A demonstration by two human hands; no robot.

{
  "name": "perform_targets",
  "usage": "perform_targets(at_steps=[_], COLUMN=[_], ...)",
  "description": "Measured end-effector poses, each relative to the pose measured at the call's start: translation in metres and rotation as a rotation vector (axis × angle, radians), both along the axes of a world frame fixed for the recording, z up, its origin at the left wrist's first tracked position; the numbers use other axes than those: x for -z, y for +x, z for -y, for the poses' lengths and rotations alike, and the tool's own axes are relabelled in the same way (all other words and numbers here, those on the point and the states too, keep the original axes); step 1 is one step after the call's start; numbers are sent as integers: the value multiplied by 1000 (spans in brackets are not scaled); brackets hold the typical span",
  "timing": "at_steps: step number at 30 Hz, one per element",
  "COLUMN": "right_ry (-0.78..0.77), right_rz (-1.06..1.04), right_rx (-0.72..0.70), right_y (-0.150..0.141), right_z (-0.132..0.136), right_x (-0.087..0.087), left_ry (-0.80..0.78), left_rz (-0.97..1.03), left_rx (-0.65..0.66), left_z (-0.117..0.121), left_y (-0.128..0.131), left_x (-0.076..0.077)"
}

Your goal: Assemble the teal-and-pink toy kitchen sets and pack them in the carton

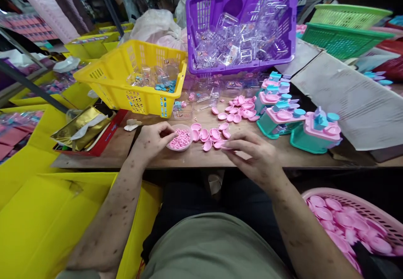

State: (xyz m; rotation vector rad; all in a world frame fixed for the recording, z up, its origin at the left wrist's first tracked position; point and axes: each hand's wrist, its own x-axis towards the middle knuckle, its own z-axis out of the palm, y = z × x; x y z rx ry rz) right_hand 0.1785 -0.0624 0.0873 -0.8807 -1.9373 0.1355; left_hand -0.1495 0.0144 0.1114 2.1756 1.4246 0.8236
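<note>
1. Down past the surface [170, 161], nearest to us, a pink basket [392, 222] full of larger pink pieces [355, 219] stands off the right part of its front edge; a yellow box [37, 224] sits off the left part.
2. At the middle of the front edge, our left hand [155, 139] is curled, thumb and forefinger close together at the left rim of a clear bowl [180, 126] of tiny pink bits [180, 140]. We cannot tell whether it pinches one.
3. To the right, our right hand [252, 155] has its fingertips drawn toward the thumb, at the right end of the nearer group of pink oval pieces [204, 134]. It seems to touch one; we cannot tell whether it is gripped.
4. As we judge it, the step in hand is picking up small parts, one kind per hand. The next move calls for a light, precise pinch that does not tip the bowl.
5. Toward the surface's right end stand pink-and-teal toy sets [316, 134]; a further heap of pink ovals [241, 106] lies left of them.
6. Along the back edge we see a yellow basket [116, 97] and, right of it, a tilted purple crate [189, 35] of clear packs [244, 39].
</note>
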Motion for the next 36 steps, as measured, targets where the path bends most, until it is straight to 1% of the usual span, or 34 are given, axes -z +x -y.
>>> perform_targets(at_steps=[3,5,8,10,12,15,21,24,27,31,34,36], right_ry=[-8,-6,-5,0,10,8,15,2,-16,5,17,6], right_rz=[-2,-21,-44,-48,-56,-70,-76,-76,-83,-71,-94,-99], right_rx=[-97,-110,-131,-157,-182,-217,-235,-255,-269,-287,-279,-280], right_y=[-21,-28,-31,-30,-30,-30,-27,-25,-23,-22,-24,-25], right_z=[5,8,18,26,34,42,48,49,51,55,60,62], right_x=[-3,-4,-11,-19,-27,-36,-37,-36,-34,-31,-30,-30], left_ry=[79,112,72,39,17,-52,-111,-79,-20,48,29,-8], left_rz=[45,153,373,472,520,563,558,528,440,325,301,290], left_rx=[15,51,131,184,229,260,250,273,332,465,557,593], left_z=[4,14,41,61,78,90,93,94,94,91,88,87], left_y=[5,11,25,36,46,54,58,59,57,52,53,56], left_x=[-5,-10,-23,-31,-38,-43,-47,-49,-52,-60,-63,-61])
